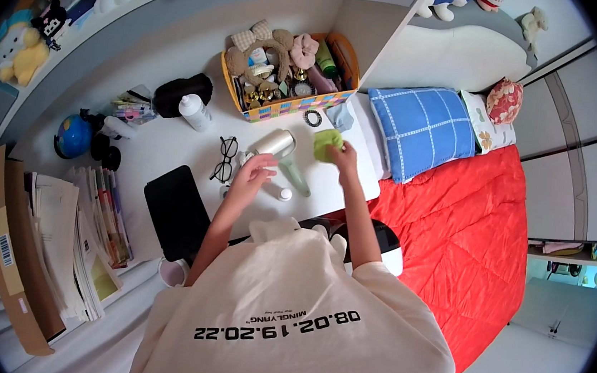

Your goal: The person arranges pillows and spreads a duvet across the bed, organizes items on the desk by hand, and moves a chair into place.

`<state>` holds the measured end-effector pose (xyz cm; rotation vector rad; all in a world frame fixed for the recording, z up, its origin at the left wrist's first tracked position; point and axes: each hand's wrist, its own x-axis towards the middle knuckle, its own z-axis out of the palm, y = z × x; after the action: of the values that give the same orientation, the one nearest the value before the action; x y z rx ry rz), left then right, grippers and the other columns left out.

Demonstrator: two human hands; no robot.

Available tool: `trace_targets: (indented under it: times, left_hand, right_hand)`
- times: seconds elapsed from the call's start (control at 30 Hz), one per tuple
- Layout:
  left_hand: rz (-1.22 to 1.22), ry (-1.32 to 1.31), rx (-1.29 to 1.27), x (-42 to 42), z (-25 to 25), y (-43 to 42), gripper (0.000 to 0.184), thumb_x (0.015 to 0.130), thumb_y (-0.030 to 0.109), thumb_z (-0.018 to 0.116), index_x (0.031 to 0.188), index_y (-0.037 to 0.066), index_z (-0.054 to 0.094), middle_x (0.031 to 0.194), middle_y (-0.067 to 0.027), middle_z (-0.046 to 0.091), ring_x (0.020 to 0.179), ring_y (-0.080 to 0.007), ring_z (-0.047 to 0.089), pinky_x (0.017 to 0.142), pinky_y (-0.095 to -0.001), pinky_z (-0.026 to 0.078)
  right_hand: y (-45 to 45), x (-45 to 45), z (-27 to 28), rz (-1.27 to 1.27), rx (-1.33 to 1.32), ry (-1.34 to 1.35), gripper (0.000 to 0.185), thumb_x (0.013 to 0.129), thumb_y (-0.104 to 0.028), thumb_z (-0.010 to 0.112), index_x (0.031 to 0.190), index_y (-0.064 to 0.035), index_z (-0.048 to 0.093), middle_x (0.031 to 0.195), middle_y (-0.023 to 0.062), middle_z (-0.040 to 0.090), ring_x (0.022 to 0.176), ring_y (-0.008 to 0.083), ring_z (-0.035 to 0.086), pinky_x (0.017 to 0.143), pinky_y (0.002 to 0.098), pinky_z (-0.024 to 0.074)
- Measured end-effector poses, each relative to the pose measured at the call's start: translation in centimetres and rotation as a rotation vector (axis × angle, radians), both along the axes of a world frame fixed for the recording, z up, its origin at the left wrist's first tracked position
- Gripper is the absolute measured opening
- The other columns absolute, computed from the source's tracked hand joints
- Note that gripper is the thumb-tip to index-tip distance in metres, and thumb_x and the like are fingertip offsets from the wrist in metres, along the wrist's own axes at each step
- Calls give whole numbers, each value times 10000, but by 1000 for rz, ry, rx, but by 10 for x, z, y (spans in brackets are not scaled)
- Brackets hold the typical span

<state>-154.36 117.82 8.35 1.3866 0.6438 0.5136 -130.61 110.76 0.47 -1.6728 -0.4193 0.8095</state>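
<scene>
My right hand (pixel 344 159) is closed on a crumpled green cloth (pixel 327 145) near the right edge of the white desk (pixel 206 134). Fingers apart, my left hand (pixel 254 173) is over the desk and holds nothing that I can see. Between the hands lies a hair dryer (pixel 275 143) with a pale green handle. Black-framed glasses (pixel 225 159) are to the left of my left hand. A small white-capped bottle (pixel 284 194) lies near its fingers. Beyond the green cloth are a black beaded bracelet (pixel 312 119) and a crumpled blue-grey cloth (pixel 339 117).
A checked basket (pixel 288 109) full of hair accessories stands at the back. To the left are a white bottle (pixel 195 112), a black pouch (pixel 184 95), a black tablet (pixel 176 212), a globe (pixel 74 137) and books (pixel 63 239). A bed with a red quilt (pixel 454 252) adjoins the right side.
</scene>
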Motion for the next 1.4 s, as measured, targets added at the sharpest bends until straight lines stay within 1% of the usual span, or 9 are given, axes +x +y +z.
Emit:
trace_targets:
  times: [0.17, 0.23, 0.37, 0.43, 0.57, 0.8, 1.03, 1.33, 1.4]
  left_hand:
    - [-75, 20, -108, -9, 8, 1, 211, 838, 79, 386, 1028, 20, 455, 943, -83, 541, 818, -132, 522, 726, -238, 415]
    - [-94, 26, -130, -10, 0, 2, 240, 831, 78, 377, 1051, 11, 446, 976, -84, 535, 844, -128, 516, 743, -235, 407]
    - [-10, 53, -132, -13, -19, 7, 268, 802, 8, 338, 1047, 10, 448, 961, -85, 541, 831, -130, 519, 742, -236, 408]
    - [31, 82, -125, -20, -30, 9, 291, 782, -26, 328, 1044, 6, 448, 950, -84, 546, 819, -133, 522, 740, -236, 408]
    - [-129, 201, -9, -31, -39, 6, 405, 691, -54, 419, 1087, 29, 419, 1011, -77, 499, 896, -150, 480, 755, -255, 403]
    - [-282, 221, 391, -7, -48, -28, 625, 621, 62, 592, 1184, 106, 326, 1158, -107, 363, 1045, -245, 360, 868, -348, 299]
    - [-339, 306, 621, 8, -52, -34, 424, 657, 89, 592, 1059, 99, 458, 1053, -84, 469, 1004, -247, 397, 847, -339, 310]
    - [-317, 252, 356, -18, -38, -21, 301, 705, 97, 572, 996, 64, 502, 979, -77, 518, 926, -197, 479, 815, -296, 357]
    - [-200, 169, -43, -28, -38, -21, 297, 739, 104, 549, 1024, 49, 483, 1000, -55, 509, 938, -154, 477, 827, -281, 361]
  right_hand:
    - [41, 83, -26, 105, 14, -16, 324, 714, -156, 573, 965, 21, 473, 848, 82, 555, 771, 176, 547, 708, 286, 421]
    - [53, 94, -44, -21, -534, -621, 419, 683, -190, 580, 1030, 0, 442, 1017, 141, 488, 942, 212, 467, 795, 373, 351]
    - [51, 59, -11, -224, -551, -945, 391, 721, -189, 517, 1074, -54, 418, 1079, 125, 443, 1073, 258, 370, 857, 448, 268]
    - [49, 52, -35, 172, -304, -1246, 408, 716, -159, 484, 1107, -78, 401, 1155, 93, 390, 1116, 243, 321, 867, 476, 249]
    - [51, 35, -43, 272, -421, -1210, 412, 716, -133, 433, 1118, -45, 402, 1193, 91, 369, 1144, 252, 291, 913, 503, 184]
    - [46, -30, 11, 169, -179, -1192, 207, 640, -46, 482, 846, -49, 503, 800, 106, 472, 766, 258, 451, 637, 362, 384]
    - [76, -8, -37, 182, -276, -1362, 177, 674, -72, 491, 848, -46, 519, 832, 92, 463, 776, 252, 451, 654, 354, 406]
    - [66, -38, 54, 269, -1, -1144, 98, 635, -69, 554, 724, -44, 525, 763, 79, 474, 745, 244, 468, 611, 337, 420]
    - [70, -50, 84, 204, 151, -1203, 147, 593, -46, 587, 724, -41, 521, 732, 75, 493, 730, 245, 480, 585, 326, 428]
